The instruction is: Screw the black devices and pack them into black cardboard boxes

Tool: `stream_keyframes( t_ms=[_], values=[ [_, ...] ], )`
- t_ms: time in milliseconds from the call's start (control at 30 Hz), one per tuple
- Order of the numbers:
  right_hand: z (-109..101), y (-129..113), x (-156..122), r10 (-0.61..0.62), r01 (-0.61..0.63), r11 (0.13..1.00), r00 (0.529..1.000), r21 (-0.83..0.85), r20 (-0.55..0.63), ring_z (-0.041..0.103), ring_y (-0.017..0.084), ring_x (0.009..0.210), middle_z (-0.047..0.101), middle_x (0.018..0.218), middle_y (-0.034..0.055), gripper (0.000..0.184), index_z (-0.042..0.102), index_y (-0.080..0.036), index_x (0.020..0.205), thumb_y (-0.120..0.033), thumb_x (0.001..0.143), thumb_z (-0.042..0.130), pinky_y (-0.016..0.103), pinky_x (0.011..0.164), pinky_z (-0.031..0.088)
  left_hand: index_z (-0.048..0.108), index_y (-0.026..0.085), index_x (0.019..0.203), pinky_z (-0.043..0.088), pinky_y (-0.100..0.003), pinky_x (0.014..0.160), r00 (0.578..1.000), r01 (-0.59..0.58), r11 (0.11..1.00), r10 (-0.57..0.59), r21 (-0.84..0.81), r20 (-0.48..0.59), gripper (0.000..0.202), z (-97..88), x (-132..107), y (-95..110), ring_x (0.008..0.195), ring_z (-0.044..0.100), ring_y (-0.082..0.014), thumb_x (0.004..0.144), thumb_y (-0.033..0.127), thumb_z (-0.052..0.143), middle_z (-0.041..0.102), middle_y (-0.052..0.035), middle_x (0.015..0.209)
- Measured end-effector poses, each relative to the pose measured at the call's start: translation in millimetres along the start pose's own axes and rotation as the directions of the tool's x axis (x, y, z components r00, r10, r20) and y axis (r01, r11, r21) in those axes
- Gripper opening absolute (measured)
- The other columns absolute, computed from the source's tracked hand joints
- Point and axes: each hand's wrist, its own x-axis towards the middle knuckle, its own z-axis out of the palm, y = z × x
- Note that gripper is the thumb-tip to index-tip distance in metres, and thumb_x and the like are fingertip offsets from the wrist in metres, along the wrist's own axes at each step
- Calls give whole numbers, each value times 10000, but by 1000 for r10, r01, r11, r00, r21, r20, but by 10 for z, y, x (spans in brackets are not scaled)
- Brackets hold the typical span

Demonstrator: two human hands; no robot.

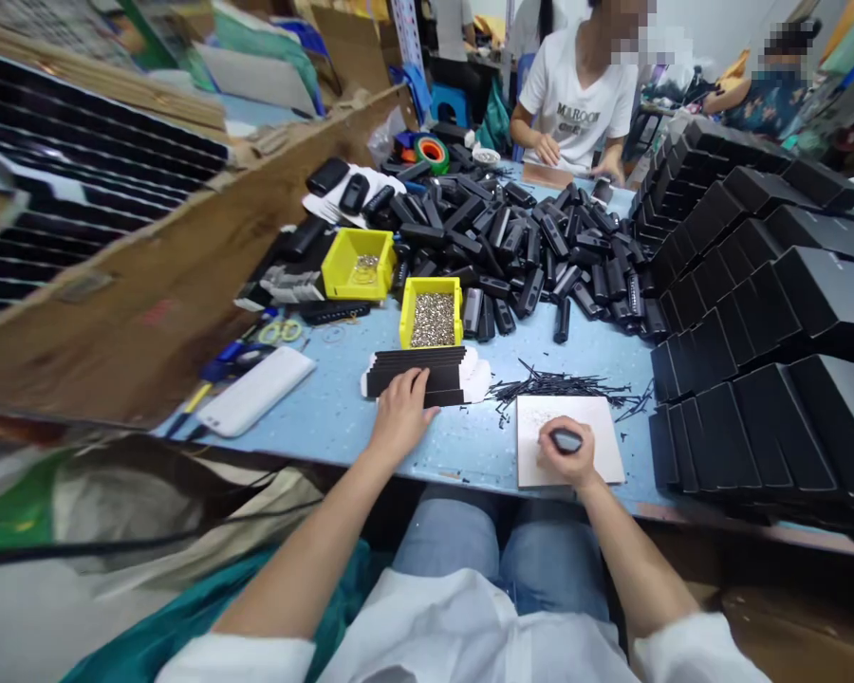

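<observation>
My left hand (401, 410) lies with its fingers out on a row of overlapping black folded cartons (445, 383) with white end flaps. It rests on them without wrapping round them. My right hand (570, 452) is closed round a small black device (566, 440), held upright so that its rounded end faces up. Beneath that hand is a pale square board (602, 429); whether the device touches it is hidden. Thin black strips (555, 383) lie scattered just behind the board. A yellow bin of small metal parts (433, 321) stands behind the cartons.
Another yellow bin (340, 262) stands farther left. A large heap of black devices (502, 228) covers the back of the blue table (342, 427). Stacked black boxes (747, 417) wall the right side. A white phone-like slab (256, 391) lies left. A co-worker (576, 90) sits opposite.
</observation>
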Motion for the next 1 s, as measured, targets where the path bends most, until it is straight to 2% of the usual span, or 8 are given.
stream_keyframes(
  t_ms=[133,267,400,500,633,767,833,1000],
  values=[
    [-166,238,125,177,-201,979,910,-27,-376,451,-123,840,526,926,61,689,469,7,1136,-570,760,465,-17,824,412,461,105,1325,377,-464,974,993,-10,979,-15,202,119,631,-81,237,-179,1189,442,-340,776,307,698,488,-180,1297],
    [-323,164,153,-17,-249,909,777,-333,-629,401,-82,1174,419,1232,91,811,439,-44,1307,-578,705,542,13,1076,372,568,83,1103,408,-443,896,980,5,964,-57,265,189,427,-369,369,-10,1079,498,-344,760,302,693,546,-180,1165],
    [-102,-270,50,-264,3,829,884,-560,-386,389,-99,1137,469,1152,75,536,582,-48,1126,-470,837,423,18,1073,356,607,127,1059,458,-365,847,862,93,970,34,-223,505,285,-785,245,324,943,596,-264,885,328,506,629,-130,1056],
    [291,-645,9,-437,343,727,900,-595,-14,363,-87,1183,467,1161,44,449,629,-161,1136,-439,861,409,46,1110,339,559,171,1223,473,-336,876,827,243,692,217,-679,518,405,-870,-14,644,1006,605,-250,875,376,534,647,-110,1062],
    [518,-855,-7,-491,483,669,858,-565,151,298,-57,1192,460,1140,23,389,693,-235,975,-523,793,505,99,1196,265,463,193,1235,478,-336,876,811,355,419,305,-835,498,523,-643,-340,799,995,610,-224,784,354,673,609,-103,1106],
    [344,-789,-81,-234,405,801,890,-441,392,302,-76,1077,486,1051,22,467,685,-148,740,-580,766,509,67,1151,285,250,222,1374,480,-378,870,823,391,513,177,-764,540,1035,-477,-475,690,952,631,-245,551,352,863,622,-90,1072],
    [290,-721,-101,-123,246,895,938,-371,324,328,-89,1081,486,1065,21,530,664,-98,730,-600,763,501,29,1109,313,146,226,1453,465,-406,911,864,337,605,106,-722,493,1152,-503,-455,681,985,632,-266,562,361,864,633,-106,1091],
    [401,-558,-62,47,-50,999,991,22,126,420,-134,1011,478,1147,64,712,545,-89,1227,-638,846,299,-63,911,399,471,268,1292,390,-380,1035,862,-92,708,408,-700,300,467,-641,-314,900,1224,513,-259,852,327,614,487,-100,1353]
  ],
)
